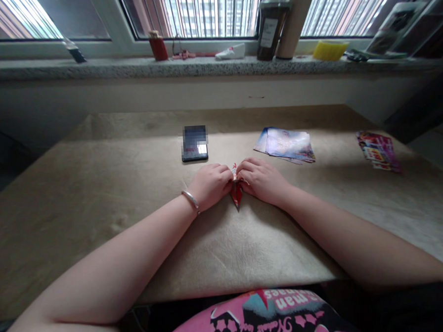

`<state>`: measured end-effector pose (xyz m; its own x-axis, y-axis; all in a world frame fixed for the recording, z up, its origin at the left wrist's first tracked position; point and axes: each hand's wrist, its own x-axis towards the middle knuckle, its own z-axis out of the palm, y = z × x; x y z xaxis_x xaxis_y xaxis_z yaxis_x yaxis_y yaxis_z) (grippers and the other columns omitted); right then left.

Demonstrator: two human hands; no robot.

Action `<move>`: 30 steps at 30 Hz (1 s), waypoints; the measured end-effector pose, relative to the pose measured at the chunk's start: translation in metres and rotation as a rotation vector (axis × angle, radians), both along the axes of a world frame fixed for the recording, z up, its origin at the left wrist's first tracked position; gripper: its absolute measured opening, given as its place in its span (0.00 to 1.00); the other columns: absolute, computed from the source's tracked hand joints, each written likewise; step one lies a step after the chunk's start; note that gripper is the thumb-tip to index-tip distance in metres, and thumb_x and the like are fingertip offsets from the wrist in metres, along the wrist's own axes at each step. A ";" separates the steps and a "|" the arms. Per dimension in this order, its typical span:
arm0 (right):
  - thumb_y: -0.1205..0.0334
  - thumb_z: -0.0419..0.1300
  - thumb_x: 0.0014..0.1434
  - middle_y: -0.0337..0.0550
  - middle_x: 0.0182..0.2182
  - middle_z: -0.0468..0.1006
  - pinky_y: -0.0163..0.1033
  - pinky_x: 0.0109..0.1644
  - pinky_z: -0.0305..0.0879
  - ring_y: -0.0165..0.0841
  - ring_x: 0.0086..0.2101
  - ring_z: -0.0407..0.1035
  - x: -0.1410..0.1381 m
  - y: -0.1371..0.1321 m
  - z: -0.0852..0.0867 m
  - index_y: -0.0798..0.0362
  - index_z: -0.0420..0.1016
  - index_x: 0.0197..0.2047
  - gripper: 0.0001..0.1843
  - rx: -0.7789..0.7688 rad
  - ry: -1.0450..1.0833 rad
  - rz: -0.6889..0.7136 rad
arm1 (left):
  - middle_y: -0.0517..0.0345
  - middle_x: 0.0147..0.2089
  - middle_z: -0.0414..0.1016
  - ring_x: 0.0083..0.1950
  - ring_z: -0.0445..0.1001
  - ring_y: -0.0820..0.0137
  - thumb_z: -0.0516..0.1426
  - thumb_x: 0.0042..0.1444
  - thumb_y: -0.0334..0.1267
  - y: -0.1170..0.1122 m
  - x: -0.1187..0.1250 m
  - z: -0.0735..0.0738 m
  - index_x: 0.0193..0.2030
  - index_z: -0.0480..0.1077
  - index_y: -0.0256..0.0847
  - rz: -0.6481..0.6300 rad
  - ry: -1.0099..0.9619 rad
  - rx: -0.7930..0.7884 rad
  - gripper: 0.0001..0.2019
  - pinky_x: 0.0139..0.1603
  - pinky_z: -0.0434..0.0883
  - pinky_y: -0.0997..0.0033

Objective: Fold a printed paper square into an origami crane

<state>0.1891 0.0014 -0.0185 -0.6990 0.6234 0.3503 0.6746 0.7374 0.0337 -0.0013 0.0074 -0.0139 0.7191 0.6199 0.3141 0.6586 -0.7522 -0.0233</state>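
left hand (212, 185) and right hand (261, 180) both pinching folded red paper (237, 192); looks light, creasable, easily torn; best held by side edges, near point free.

Single head-worn view, near above forearms (151, 241), facing forward-down over table (237, 257) toward window (213, 13).

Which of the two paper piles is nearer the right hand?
The pale blue-violet pile, just beyond the right hand; the red-pink pile lies well off to the right.
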 end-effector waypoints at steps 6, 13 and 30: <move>0.65 0.57 0.54 0.49 0.39 0.76 0.43 0.51 0.60 0.40 0.43 0.65 -0.002 0.005 -0.006 0.55 0.76 0.35 0.07 -0.137 0.099 -0.079 | 0.54 0.37 0.76 0.37 0.72 0.68 0.58 0.51 0.31 0.006 0.003 -0.004 0.30 0.73 0.38 0.040 -0.104 -0.106 0.02 0.41 0.67 0.69; 0.66 0.55 0.56 0.46 0.39 0.76 0.42 0.50 0.59 0.38 0.42 0.66 0.003 0.006 -0.005 0.53 0.75 0.35 0.07 -0.239 0.191 -0.072 | 0.54 0.36 0.76 0.39 0.71 0.67 0.55 0.54 0.33 0.008 0.001 -0.007 0.30 0.73 0.37 0.050 -0.166 -0.153 0.06 0.45 0.67 0.67; 0.64 0.57 0.53 0.43 0.28 0.75 0.39 0.41 0.59 0.34 0.34 0.65 -0.001 0.014 -0.014 0.52 0.68 0.25 0.06 -0.328 0.386 -0.205 | 0.54 0.32 0.72 0.37 0.68 0.68 0.57 0.54 0.33 0.010 0.005 -0.010 0.27 0.71 0.36 0.132 -0.212 -0.213 0.06 0.42 0.67 0.68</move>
<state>0.1884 0.0153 -0.0327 -0.4106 0.8530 0.3222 0.7234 0.5199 -0.4544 0.0038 0.0178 -0.0241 0.5604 0.7714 0.3015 0.7243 -0.6330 0.2733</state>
